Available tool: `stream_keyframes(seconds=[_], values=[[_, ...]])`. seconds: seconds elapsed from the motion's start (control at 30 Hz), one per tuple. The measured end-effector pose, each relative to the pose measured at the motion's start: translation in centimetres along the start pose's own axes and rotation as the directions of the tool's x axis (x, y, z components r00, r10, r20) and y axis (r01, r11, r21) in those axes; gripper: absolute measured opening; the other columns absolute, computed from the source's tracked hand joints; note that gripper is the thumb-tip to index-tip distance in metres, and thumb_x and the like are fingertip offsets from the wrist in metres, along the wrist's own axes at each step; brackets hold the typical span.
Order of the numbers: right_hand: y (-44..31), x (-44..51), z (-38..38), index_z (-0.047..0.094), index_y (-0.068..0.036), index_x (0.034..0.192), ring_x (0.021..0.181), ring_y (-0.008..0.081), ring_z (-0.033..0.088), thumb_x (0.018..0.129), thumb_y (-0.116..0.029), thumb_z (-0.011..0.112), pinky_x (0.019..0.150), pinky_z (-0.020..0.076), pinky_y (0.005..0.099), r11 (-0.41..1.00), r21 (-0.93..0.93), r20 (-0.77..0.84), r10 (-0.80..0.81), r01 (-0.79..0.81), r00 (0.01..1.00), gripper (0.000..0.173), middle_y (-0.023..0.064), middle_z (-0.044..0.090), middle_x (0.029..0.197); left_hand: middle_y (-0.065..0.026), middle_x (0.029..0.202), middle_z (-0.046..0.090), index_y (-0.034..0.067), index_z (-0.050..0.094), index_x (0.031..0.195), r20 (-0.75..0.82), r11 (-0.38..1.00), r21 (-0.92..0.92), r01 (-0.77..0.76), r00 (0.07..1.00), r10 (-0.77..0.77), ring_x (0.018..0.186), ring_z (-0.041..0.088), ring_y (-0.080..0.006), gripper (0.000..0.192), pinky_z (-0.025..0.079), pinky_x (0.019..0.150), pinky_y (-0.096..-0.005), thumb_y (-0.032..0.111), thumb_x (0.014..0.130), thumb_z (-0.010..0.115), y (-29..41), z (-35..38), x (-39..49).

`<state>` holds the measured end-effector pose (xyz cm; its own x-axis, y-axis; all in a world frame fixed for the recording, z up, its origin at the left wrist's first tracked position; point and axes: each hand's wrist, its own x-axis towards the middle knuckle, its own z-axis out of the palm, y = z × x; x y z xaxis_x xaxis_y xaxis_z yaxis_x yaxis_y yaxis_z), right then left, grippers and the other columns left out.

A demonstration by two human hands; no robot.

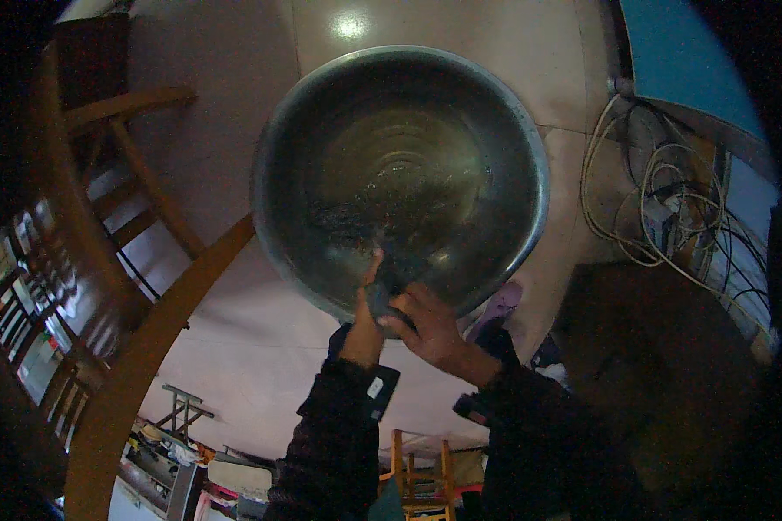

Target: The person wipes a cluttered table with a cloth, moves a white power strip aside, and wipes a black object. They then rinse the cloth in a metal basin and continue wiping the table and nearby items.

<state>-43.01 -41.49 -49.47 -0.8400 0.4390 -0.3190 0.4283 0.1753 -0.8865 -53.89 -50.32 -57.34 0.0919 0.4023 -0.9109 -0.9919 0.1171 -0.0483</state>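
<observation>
A large round metal basin [534, 195] stands on the floor before me, with rippled, murky water [397, 143] in it. At the basin's near rim, my left hand [365, 329] and my right hand [427, 325] are close together, both gripping a dark wet item [381, 296] that looks like cloth. Its far part hangs over the water and blends into the dark basin, so its full shape is hard to make out. The left index finger points out towards the water. Small bubbles or splashes show on the surface just past the hands.
Coiled cables [665, 189] lie on the floor at the right, above a dark brown surface [651, 365]. Wooden furniture [163, 332] curves along the left. A wooden chair [423, 475] and a small stool [184, 410] stand near the bottom. A purple shoe [505, 299] shows beside the basin.
</observation>
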Motion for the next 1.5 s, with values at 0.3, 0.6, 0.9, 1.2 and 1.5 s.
stream_keyframes(seconds=[0.3, 0.6, 0.9, 1.2, 1.5], values=[[14.7, 11.6, -5.7, 0.059, -0.004, 0.097, 0.092, 0.0339, 0.053, 0.076, -0.022, 0.067, 0.083, 0.0422, 0.0412, 0.898, -0.437, -0.467, -0.178, -0.052, 0.866, 0.029, 0.0161, 0.057, 0.097, -0.0095, 0.129, 0.041, 0.009, 0.038, 0.130, -0.211, 0.916, 0.302, -0.265, 0.918, 0.336, 0.110, 0.045, -0.0232, 0.053, 0.040, 0.089, -0.0403, 0.039, 0.089, 0.053, -0.7, 3.4, -0.6], [11.1, 7.7, -2.9, 0.058, -0.003, 0.089, 0.086, 0.0144, 0.054, 0.083, -0.015, 0.061, 0.081, 0.0433, 0.0310, 0.909, 0.332, 0.112, 0.226, -0.251, 0.968, 0.014, 0.0053, 0.058, 0.085, -0.0097, 0.133, 0.041, 0.013, 0.035, 0.133, -0.187, 0.957, 0.249, -0.151, 0.962, 0.200, 0.113, 0.047, -0.0253, 0.063, 0.042, 0.089, -0.0444, 0.051, 0.086, 0.050, 0.1, 1.3, 2.0], [5.1, 6.6, -1.3, 0.056, -0.005, 0.089, 0.088, 0.0307, 0.056, 0.083, -0.018, 0.059, 0.077, 0.0448, 0.0384, 0.842, -0.500, 0.143, -0.152, 0.204, 0.978, 0.014, 0.0126, 0.056, 0.094, -0.0108, 0.114, 0.053, 0.004, 0.043, 0.126, -0.227, 0.946, 0.097, -0.310, 0.918, 0.324, 0.103, 0.053, -0.0226, 0.042, 0.045, 0.087, -0.0347, 0.030, 0.093, 0.044, -0.4, 2.3, 0.9], [15.8, 18.1, -6.9, 0.057, -0.005, 0.104, 0.094, 0.0329, 0.054, 0.075, -0.008, 0.064, 0.082, 0.0433, 0.0370, 0.755, -0.647, -0.343, -0.161, -0.108, 0.925, 0.029, 0.0151, 0.057, 0.103, -0.0092, 0.129, 0.041, 0.016, 0.034, 0.134, -0.174, 0.833, 0.523, -0.181, 0.934, 0.313, 0.113, 0.046, -0.0242, 0.052, 0.042, 0.090, -0.0436, 0.030, 0.089, 0.055, 1.7, 2.7, -0.3], [5.7, 7.4, -3.1, 0.056, -0.007, 0.083, 0.086, 0.0249, 0.053, 0.069, 0.004, 0.062, 0.074, 0.0440, 0.0341, 0.959, 0.255, 0.117, -0.155, 0.122, 0.981, 0.019, 0.0069, 0.055, 0.086, -0.0077, 0.121, 0.048, 0.014, 0.040, 0.129, -0.185, 0.984, 0.082, -0.159, 0.967, 0.172, 0.107, 0.049, -0.0219, 0.045, 0.042, 0.087, -0.0414, 0.033, 0.089, 0.051, 2.4, 1.3, 0.8]])
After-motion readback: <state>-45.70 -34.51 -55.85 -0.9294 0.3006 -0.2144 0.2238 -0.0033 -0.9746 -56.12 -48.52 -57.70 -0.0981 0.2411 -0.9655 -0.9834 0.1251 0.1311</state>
